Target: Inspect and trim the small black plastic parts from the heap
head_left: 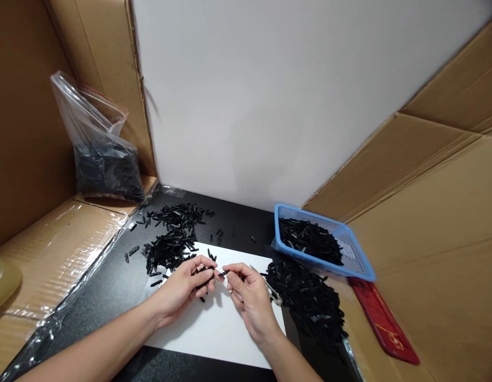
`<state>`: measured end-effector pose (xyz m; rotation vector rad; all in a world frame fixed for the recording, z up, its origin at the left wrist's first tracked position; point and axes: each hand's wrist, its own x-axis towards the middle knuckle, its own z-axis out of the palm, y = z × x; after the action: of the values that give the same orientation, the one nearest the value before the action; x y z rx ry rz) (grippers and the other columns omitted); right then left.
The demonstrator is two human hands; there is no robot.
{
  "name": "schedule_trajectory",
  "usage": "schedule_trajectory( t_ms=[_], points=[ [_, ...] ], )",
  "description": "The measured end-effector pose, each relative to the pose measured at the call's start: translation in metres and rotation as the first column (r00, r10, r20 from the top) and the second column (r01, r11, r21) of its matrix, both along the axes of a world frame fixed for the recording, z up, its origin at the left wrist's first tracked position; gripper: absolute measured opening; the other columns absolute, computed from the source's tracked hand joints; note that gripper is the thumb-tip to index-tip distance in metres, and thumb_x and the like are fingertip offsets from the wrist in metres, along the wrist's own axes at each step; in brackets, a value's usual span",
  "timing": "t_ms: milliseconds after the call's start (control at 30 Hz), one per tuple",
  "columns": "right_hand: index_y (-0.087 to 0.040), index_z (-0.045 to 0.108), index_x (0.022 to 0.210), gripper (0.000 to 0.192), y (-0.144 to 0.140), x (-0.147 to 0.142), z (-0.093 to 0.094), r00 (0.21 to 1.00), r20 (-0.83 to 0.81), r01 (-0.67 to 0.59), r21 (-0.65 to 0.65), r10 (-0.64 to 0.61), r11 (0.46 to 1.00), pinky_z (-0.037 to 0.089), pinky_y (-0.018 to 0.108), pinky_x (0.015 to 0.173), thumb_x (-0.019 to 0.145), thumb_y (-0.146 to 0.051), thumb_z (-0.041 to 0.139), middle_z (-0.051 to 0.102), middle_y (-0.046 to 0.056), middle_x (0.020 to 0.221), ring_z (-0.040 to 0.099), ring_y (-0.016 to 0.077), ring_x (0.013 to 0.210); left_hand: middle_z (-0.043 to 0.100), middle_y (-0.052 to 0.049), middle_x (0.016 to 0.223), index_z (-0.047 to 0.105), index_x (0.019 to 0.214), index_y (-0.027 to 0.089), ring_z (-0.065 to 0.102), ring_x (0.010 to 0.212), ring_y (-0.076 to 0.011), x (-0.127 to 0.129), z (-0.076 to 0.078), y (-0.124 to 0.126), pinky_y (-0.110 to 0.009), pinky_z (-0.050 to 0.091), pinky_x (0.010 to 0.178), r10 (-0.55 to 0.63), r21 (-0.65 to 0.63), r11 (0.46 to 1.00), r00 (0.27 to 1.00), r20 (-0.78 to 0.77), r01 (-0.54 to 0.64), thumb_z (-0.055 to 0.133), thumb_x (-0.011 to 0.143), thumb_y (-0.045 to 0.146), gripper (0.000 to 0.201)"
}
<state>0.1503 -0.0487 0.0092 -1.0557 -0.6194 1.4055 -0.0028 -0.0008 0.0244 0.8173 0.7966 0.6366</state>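
Over a white sheet [230,339], my left hand [188,284] and my right hand [252,302] meet with their fingertips close together. A small, long black piece [223,273] sits pinched between the thumb and finger of my right hand, its tip reaching toward my left hand. My left fingers are curled, with dark bits showing between them that look like more such pieces. Left of the hands lies a loose pile of black pieces [168,246]. To the right is a larger heap [309,300]. A thin metal tool [275,296], partly hidden, lies beside my right hand.
A blue plastic basket [325,268] holding many black pieces stands at the back right. Near it lies a red flat object [389,323]. A zip bag [106,164] of dark pieces leans at the back left. Tape [5,281] sits at the left edge. Cardboard walls [440,212] flank the black table.
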Motion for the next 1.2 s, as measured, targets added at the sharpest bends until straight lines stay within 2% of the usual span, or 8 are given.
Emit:
schedule_trajectory(
  t_ms=[367,500,567,733,833,933,1033,1200],
  points=[
    [-0.015,0.07,0.081,0.03,-0.002,-0.001,-0.005,1.0,0.002,-0.006,-0.028,0.006,1.0,0.012,0.019,0.039,0.066,-0.039,0.081,0.051,-0.005,0.056,0.02,0.0017,0.039,0.063,0.001,0.07,0.065,0.078,0.015,0.044,0.055,-0.0069,0.004,0.008,-0.005,-0.019,0.031,0.056,-0.087,0.036,0.995,0.99,-0.113,0.092,0.075,0.073,0.04,0.028],
    [-0.017,0.071,0.082,0.027,0.001,0.006,0.002,0.985,0.173,-0.008,-0.004,0.008,1.0,0.016,0.021,0.04,0.071,-0.041,0.076,0.046,-0.006,0.054,0.023,0.0052,0.041,0.064,0.0,0.072,0.066,0.081,0.015,0.045,0.057,-0.007,0.004,0.007,-0.003,-0.019,0.032,0.057,-0.066,0.011,0.998,0.993,-0.103,0.068,0.073,0.076,0.038,0.024],
    [-0.018,0.073,0.081,0.024,0.003,0.026,0.011,0.901,0.434,-0.034,0.035,0.016,0.999,0.021,0.022,0.042,0.073,-0.041,0.071,0.042,-0.006,0.052,0.029,0.0084,0.044,0.065,-0.001,0.075,0.068,0.089,0.015,0.048,0.06,-0.008,0.002,0.007,-0.002,-0.02,0.036,0.06,-0.043,-0.038,0.998,0.996,-0.081,0.04,0.071,0.078,0.034,0.022],
    [-0.022,0.074,0.064,0.021,-0.004,0.108,0.026,0.373,0.919,-0.047,-0.122,0.131,0.991,0.033,0.028,0.051,0.074,-0.036,0.063,0.061,0.002,0.055,0.052,0.0182,0.053,0.068,-0.005,0.081,0.067,0.102,0.012,0.051,0.065,-0.0096,0.001,0.003,-0.002,-0.02,0.034,0.056,0.0,-0.131,0.991,0.999,-0.043,-0.005,0.065,0.081,0.025,0.025],
    [-0.023,0.075,0.068,0.016,-0.008,0.131,0.026,0.331,0.942,0.09,-0.091,0.056,0.992,0.038,0.03,0.057,0.072,-0.037,0.067,0.069,0.006,0.065,0.059,0.023,0.062,0.07,-0.006,0.082,0.063,0.102,0.013,0.05,0.062,-0.0088,0.002,0.001,-0.003,-0.02,0.032,0.054,-0.001,-0.12,0.993,1.0,-0.031,-0.002,0.067,0.082,0.029,0.026],
    [-0.02,0.074,0.083,0.029,-0.006,0.113,0.024,0.642,0.762,0.118,0.009,-0.083,0.993,0.035,0.025,0.047,0.077,-0.047,0.066,0.062,0.002,0.061,0.049,0.0153,0.05,0.071,-0.006,0.082,0.061,0.093,0.014,0.05,0.059,-0.0081,0.004,0.001,-0.003,-0.019,0.028,0.051,0.0,-0.087,0.996,0.999,-0.032,-0.003,0.071,0.079,0.034,0.026],
    [-0.015,0.071,0.084,0.041,0.002,0.073,0.018,0.986,0.162,0.041,-0.043,-0.034,0.998,0.018,0.017,0.034,0.076,-0.055,0.069,0.046,-0.005,0.052,0.028,0.0057,0.038,0.071,-0.006,0.08,0.061,0.087,0.014,0.048,0.058,-0.0074,0.004,0.002,-0.001,-0.018,0.026,0.049,0.013,-0.074,0.997,0.999,-0.042,-0.016,0.073,0.076,0.032,0.025],
    [-0.008,0.071,0.087,0.038,0.014,0.029,0.004,0.85,-0.515,-0.052,-0.294,-0.112,0.954,0.046,0.012,0.045,0.094,-0.042,0.055,0.063,0.006,0.069,0.057,0.0084,0.058,0.069,-0.004,0.077,0.064,0.091,0.014,0.051,0.061,-0.0078,0.003,0.001,0.005,-0.017,0.031,0.05,0.035,-0.076,0.996,0.998,-0.053,-0.039,0.072,0.077,0.031,0.023]
  ],
)
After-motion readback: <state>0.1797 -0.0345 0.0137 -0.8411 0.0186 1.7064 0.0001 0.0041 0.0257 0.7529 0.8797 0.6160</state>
